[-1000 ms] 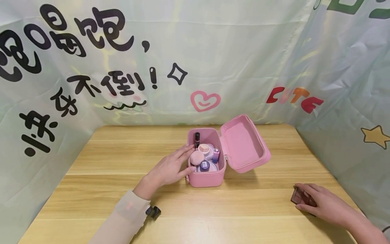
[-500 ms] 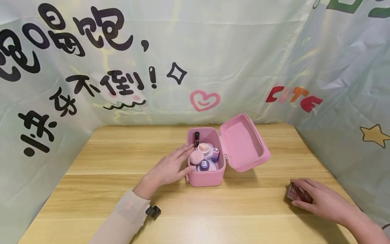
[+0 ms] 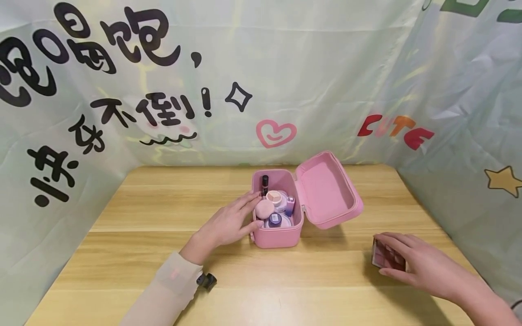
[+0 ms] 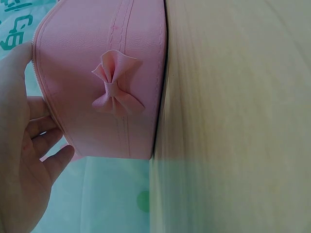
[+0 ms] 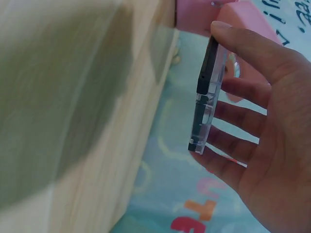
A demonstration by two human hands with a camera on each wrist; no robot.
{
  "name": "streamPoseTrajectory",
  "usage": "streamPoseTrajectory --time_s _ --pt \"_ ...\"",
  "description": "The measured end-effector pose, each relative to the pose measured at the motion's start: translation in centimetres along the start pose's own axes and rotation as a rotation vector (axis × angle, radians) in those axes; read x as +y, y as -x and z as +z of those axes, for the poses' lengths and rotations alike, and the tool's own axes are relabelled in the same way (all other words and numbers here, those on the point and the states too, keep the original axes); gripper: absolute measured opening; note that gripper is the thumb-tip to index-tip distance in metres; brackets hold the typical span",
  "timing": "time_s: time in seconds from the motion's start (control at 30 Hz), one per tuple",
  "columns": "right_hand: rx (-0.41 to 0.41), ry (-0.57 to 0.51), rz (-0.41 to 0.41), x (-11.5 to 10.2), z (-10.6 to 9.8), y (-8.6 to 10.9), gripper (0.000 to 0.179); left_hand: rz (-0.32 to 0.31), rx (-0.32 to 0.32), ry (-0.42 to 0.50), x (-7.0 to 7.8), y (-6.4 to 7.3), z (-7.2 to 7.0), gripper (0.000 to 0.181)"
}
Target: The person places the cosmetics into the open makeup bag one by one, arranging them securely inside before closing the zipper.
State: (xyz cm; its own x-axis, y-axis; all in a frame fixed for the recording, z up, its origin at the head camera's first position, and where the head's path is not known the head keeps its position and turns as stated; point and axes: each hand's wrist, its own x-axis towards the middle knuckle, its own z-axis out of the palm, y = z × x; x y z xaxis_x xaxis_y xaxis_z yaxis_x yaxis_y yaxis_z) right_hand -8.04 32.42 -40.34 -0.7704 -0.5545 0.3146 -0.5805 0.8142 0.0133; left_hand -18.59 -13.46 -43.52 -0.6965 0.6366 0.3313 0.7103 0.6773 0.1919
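A pink makeup case (image 3: 277, 237) stands on the wooden table with its lid (image 3: 329, 190) folded open to the right. My left hand (image 3: 228, 224) rests on the left rim, fingertips and thumb spread along it. Inside sit a round pink puff (image 3: 264, 208), a dark-lidded jar (image 3: 275, 220), a tricolour concealer pot (image 3: 273, 197) and a black tube (image 3: 265, 184). My right hand (image 3: 432, 267) pinches an eyeshadow palette (image 3: 385, 254) by its edges above the table at right. In the right wrist view, the palette (image 5: 206, 97) shows edge-on, between thumb and fingertips.
A pink bow (image 4: 112, 85) decorates the case's side in the left wrist view. Behind the wooden table (image 3: 163, 194) hangs a printed cloth (image 3: 318, 68), which also closes in both sides. A small black device (image 3: 207, 281) is at the left wrist.
My right hand has lifted the palette and carried it left, toward the case. The left hand stays at the case's rim.
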Motion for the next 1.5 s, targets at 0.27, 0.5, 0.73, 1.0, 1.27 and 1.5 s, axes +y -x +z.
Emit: streamPoseTrajectory --time_s 0.27,0.5,0.73,1.0,1.27,1.5 --pt "0.025 0.001 -0.059 -1.7 -1.0 -1.8 0.072 0.002 0.007 0.005 -0.1 0.0 0.0 0.079" --pt "0.055 0.008 -0.154 -2.9 -1.4 -3.4 0.070 -0.006 0.002 -0.002 -0.1 0.0 -0.1 0.079" --pt "0.035 -0.012 -0.227 -4.7 -1.5 -5.3 0.071 -0.003 0.001 -0.005 0.0 0.0 -0.2 0.080" --pt "0.025 -0.072 -0.277 -6.5 -1.6 -7.0 0.070 -0.006 -0.008 -0.003 0.1 0.0 -0.2 0.081" --pt "0.024 -0.100 -0.320 -8.0 -2.0 -8.8 0.067 0.040 0.010 -0.039 0.0 -0.1 -0.2 0.081" --pt "0.032 -0.116 -0.353 -8.7 -2.3 -10.7 0.069 0.036 0.015 -0.044 0.1 -0.2 -0.2 0.080"
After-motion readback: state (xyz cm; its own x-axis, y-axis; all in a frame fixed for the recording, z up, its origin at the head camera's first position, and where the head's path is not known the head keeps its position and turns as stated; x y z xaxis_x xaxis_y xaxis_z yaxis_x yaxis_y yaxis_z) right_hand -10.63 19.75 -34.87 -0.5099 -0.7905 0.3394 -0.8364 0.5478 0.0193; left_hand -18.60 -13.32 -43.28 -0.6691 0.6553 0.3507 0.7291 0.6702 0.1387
